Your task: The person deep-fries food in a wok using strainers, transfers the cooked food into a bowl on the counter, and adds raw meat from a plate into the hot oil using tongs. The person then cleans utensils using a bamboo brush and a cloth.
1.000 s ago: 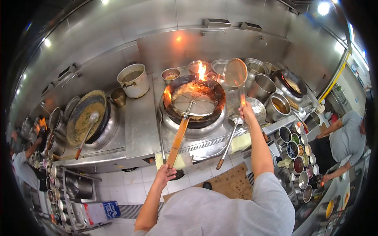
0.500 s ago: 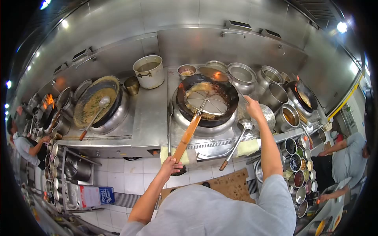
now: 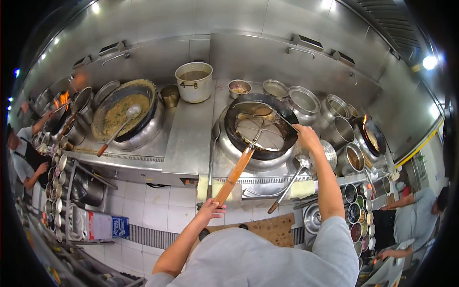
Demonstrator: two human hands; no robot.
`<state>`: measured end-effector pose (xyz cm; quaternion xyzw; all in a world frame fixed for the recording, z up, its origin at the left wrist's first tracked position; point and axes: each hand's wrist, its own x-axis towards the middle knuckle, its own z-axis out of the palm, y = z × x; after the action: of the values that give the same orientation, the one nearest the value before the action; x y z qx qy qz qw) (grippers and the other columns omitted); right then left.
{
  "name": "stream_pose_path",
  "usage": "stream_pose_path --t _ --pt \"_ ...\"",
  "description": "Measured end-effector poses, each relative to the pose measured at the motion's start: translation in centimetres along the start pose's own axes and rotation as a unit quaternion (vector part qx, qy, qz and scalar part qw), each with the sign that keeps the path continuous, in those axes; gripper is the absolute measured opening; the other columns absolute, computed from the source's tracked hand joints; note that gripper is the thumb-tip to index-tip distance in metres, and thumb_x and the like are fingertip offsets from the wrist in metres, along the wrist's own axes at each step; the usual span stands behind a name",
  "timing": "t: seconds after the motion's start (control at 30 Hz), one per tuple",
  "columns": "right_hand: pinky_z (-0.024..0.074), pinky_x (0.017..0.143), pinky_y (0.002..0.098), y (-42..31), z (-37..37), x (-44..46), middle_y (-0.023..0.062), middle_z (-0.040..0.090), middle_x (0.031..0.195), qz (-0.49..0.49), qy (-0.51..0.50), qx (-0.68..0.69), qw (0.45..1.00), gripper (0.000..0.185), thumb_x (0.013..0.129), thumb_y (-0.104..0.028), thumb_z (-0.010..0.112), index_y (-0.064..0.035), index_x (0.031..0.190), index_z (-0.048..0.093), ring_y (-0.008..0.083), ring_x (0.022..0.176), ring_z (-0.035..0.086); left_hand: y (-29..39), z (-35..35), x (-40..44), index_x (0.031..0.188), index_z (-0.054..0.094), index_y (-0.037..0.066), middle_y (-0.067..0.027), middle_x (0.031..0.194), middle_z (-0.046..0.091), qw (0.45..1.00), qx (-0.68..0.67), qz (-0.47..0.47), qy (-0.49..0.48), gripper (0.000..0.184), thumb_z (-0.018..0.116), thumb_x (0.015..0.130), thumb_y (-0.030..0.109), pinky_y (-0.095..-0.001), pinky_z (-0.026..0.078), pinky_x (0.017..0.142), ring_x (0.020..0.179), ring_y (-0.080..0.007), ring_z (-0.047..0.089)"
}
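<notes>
My left hand (image 3: 210, 209) is wrapped round the long wooden handle of a wire strainer (image 3: 234, 173). The strainer's round mesh head lies inside a dark wok (image 3: 231, 119), over brownish liquid. My right hand (image 3: 307, 137), at the wok's right rim, is closed on the handle of a ladle (image 3: 262, 111), whose round bowl sits at the far inside of the wok. A second ladle (image 3: 301, 161) with a wooden grip rests on the counter below my right forearm. Just behind it, a perforated skimmer (image 3: 329, 155) is partly covered by that arm.
A larger wok (image 3: 155, 103) of green-flecked broth stands at left, holding another ladle. A tall pot (image 3: 194, 93) of liquid stands between the woks. Several metal pots line the right side, near a wok with flame (image 3: 375, 136). People work at both sides.
The ladle's bowl has gone from above the wok's far rim down into the wok. My view has shifted, so the counter appears farther right. Both hands keep their holds.
</notes>
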<state>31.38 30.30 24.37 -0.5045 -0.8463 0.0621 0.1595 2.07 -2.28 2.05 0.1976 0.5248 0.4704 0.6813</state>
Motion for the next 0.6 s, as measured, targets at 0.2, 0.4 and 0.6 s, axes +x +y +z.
stream_pose_path --t 0.2,0.4,0.6 --pt "0.0451 0.089 0.0479 2.1 2.4 1.4 0.0240 0.062 0.105 0.027 0.034 -0.010 0.999 0.041 0.079 0.000 0.048 -0.0087 0.118 0.059 0.0405 0.102 0.058 1.3 -0.4 -0.3 0.113 0.045 0.008 -0.0114 0.105 0.063 1.000 0.002 0.019 0.001 0.023 0.044 0.098 0.025 -0.0326 0.052 0.072 0.087 -0.0181 0.064" --pt "0.0482 0.081 0.0524 3.8 3.6 1.0 0.0268 0.063 0.097 0.087 0.090 -0.049 0.991 0.040 0.082 -0.001 0.044 -0.0117 0.120 0.055 0.0450 0.094 0.061 0.4 0.2 -0.6 0.111 0.043 0.008 -0.0135 0.104 0.063 1.000 0.021 0.002 -0.011 0.019 0.044 0.099 0.022 -0.0352 0.053 0.074 0.090 -0.0209 0.064" --pt "0.0503 0.080 0.0503 2.5 -1.3 -3.5 0.0254 0.064 0.095 0.114 0.040 -0.108 0.987 0.034 0.084 -0.003 0.046 -0.0112 0.114 0.059 0.0416 0.093 0.063 1.2 -1.6 0.4 0.112 0.043 0.007 -0.0129 0.101 0.063 0.999 0.001 0.039 0.021 0.018 0.043 0.098 0.019 -0.0357 0.054 0.072 0.085 -0.0207 0.065"
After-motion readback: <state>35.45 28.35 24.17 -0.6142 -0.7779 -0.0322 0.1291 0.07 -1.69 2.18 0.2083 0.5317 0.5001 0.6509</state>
